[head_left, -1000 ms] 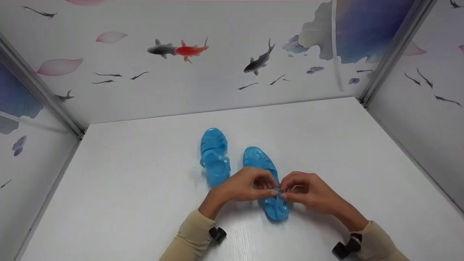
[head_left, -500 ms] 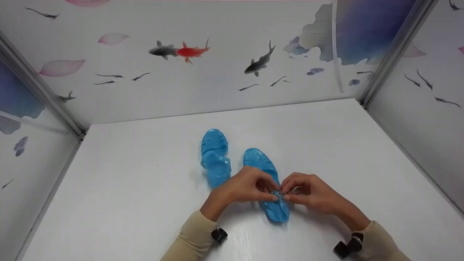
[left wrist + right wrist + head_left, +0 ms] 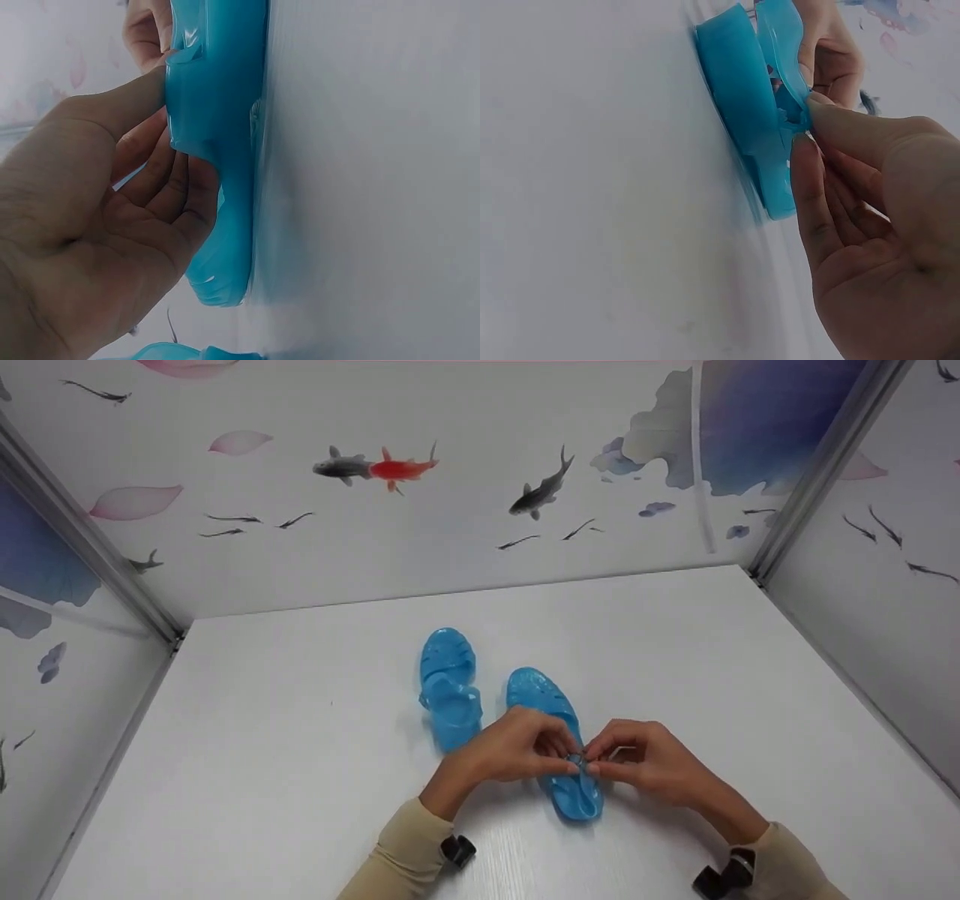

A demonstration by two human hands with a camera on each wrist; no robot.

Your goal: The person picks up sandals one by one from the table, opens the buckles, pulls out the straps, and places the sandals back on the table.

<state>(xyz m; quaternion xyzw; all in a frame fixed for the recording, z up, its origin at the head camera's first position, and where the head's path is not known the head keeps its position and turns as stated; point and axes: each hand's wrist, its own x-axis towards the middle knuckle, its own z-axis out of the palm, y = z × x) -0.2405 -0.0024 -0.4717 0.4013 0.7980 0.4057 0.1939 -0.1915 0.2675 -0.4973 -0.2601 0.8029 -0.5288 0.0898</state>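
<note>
Two blue jelly sandals lie on the white table. The right-hand sandal (image 3: 536, 690) points its toe away, with its heel toward the person. Over its rear half, my left hand (image 3: 517, 746) pinches the ankle strap near a small shiny buckle (image 3: 575, 760). My right hand (image 3: 645, 757) pinches the strap from the other side, fingertips close to the left ones. In the left wrist view, the thumb presses the near side of the sandal (image 3: 232, 150) while the fingers curl behind it. The right wrist view shows thumb and forefinger on the strap (image 3: 780, 45).
The other blue sandal (image 3: 448, 660) rests to the left, its heel partly behind the left forearm. White panels with painted fish (image 3: 401, 469) and petals stand around the table (image 3: 300, 780), joined by grey metal posts (image 3: 825, 472) at the corners.
Both hands stay on the strap with small finger movements. The buckle shows more plainly between the fingertips than a second ago. The whole head view has shifted slightly.
</note>
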